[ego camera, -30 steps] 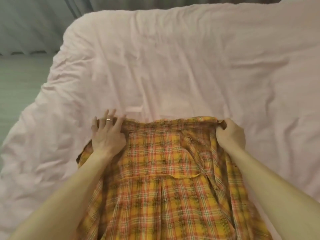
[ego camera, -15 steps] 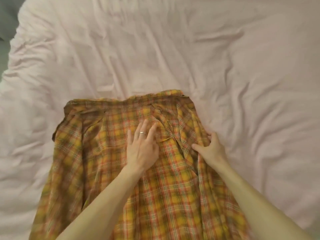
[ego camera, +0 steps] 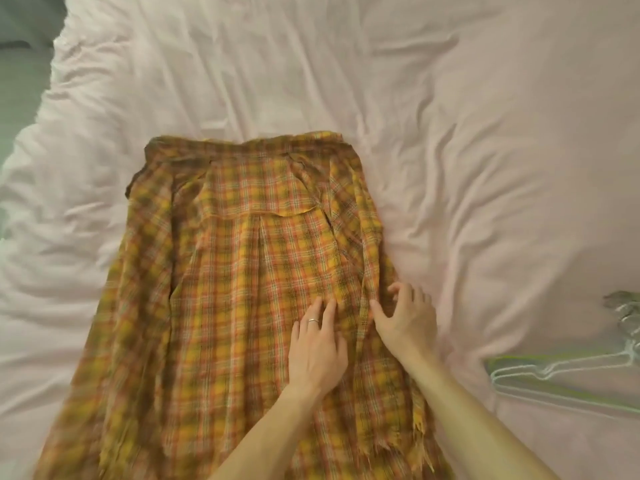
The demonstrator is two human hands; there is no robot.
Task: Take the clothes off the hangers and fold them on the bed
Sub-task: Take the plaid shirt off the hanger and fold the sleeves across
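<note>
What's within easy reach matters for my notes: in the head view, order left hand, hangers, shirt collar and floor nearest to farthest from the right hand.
From the right hand:
1. left hand, beside it on the plaid shirt.
2. hangers, on the bed to its right.
3. shirt collar, at the garment's far end.
4. floor, beyond the bed's far left corner.

Looking like a bedroom in a home: looking down on a wide bed [ego camera: 450, 133] wearing rumpled pink bedding [ego camera: 242, 81], carrying a spread plaid shirt [ego camera: 259, 271] and clothes hangers [ego camera: 554, 359].
</note>
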